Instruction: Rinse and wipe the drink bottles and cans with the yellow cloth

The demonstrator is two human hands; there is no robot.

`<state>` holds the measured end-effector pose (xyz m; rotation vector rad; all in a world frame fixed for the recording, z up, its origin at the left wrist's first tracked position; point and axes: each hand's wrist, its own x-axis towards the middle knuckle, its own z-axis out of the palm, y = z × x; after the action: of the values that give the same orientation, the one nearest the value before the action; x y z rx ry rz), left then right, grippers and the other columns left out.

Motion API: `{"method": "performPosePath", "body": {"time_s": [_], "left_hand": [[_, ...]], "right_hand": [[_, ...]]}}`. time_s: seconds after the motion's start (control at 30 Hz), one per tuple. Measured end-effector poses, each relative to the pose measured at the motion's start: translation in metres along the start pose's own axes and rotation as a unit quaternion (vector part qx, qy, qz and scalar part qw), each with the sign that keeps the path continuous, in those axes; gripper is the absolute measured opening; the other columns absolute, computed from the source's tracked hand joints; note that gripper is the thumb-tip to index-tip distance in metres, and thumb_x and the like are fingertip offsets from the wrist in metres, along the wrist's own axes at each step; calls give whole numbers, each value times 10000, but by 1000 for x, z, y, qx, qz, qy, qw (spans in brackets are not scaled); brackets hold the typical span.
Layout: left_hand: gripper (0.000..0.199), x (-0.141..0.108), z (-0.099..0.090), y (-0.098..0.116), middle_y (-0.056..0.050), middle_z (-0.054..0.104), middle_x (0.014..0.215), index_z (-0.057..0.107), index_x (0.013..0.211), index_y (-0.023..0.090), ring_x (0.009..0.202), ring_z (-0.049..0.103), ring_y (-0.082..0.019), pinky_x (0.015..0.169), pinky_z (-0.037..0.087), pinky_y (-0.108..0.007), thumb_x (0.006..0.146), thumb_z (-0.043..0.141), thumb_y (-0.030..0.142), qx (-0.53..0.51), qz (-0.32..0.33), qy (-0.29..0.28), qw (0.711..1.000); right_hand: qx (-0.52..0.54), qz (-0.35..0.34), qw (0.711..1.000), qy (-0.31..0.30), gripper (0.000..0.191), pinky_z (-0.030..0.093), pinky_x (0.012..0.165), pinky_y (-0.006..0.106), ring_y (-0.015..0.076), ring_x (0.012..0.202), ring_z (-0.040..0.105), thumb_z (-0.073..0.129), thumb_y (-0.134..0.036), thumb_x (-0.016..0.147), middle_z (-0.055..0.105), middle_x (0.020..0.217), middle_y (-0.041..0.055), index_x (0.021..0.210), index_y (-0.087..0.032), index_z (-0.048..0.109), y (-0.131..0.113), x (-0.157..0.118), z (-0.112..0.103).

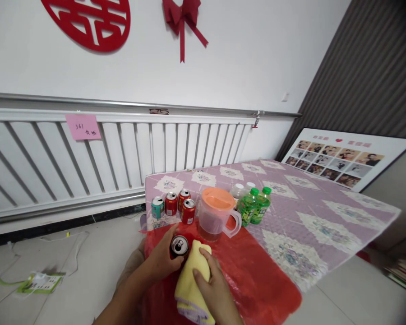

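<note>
Left hand (pixel 161 259) on dark can (pixel 179 246), right hand (pixel 215 283) on yellow cloth (pixel 188 289)

Left hand clamped on dark can: fingers and thumb curve round its near-left side, silver top with pull tab facing up. Can's base hidden, can't tell if it rests on anything. Right hand clamped on folded yellow cloth, thumb and fingers gripping it from the right; cloth lies between the two hands, just right of the can. Contact between cloth and can unclear.

Under and around both hands: red sheet (pixel 253 280), spread over the near part of the worktop (pixel 325 198), which has a purple floral cover. Just beyond the left hand: four cans in a cluster, one teal can (pixel 158 208) at far left plus three red cans (pixel 171 205). Straight beyond the right hand: clear pitcher (pixel 209 222), orange lid (pixel 218 198) on, handle to the right, a little liquid at the bottom. Beyond and right of the right hand: two green bottles (pixel 248 210), with two white-capped bottles (pixel 237 190) behind, partly hidden.

Farther past both hands: white radiator (pixel 138 144) on the wall, pink note (pixel 83 127) on it ahead-left of the left hand. Far right of the right hand: photo board (pixel 350 158), leaning.
</note>
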<state>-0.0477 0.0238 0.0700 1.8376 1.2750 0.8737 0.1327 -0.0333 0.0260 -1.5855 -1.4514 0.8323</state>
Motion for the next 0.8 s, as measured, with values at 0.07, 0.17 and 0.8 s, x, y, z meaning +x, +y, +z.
{"method": "performPosePath", "body": {"time_s": [0.07, 0.17, 0.8], "left_hand": [[848, 0, 8, -6, -130, 497, 1375, 331, 1404, 189, 1264, 483, -318, 1058, 398, -481, 618, 647, 181, -5, -4, 48, 999], [800, -1, 18, -11, -125, 560, 1246, 362, 1374, 161, 1193, 530, -305, 1023, 422, -481, 629, 652, 202, -14, -15, 92, 996], [805, -3, 15, -11, -111, 531, 1291, 329, 1386, 201, 1204, 525, -294, 1028, 420, -482, 649, 654, 200, -25, -23, 87, 996]], "right_hand": [[5, -3, 1000, 12, 587, 375, 1073, 381, 246, 1292, 453, 500, -336, 791, 471, 1397, 149, 1335, -122, 464, -4, 3, -1], [-1, -8, 1000, 3, 578, 370, 1077, 380, 240, 1281, 464, 504, -324, 793, 483, 1386, 146, 1335, -128, 467, -8, 5, 0], [-10, -18, 1000, 4, 548, 390, 1058, 371, 238, 1241, 500, 529, -282, 777, 528, 1334, 128, 1309, -153, 502, -15, 6, 0]]}}
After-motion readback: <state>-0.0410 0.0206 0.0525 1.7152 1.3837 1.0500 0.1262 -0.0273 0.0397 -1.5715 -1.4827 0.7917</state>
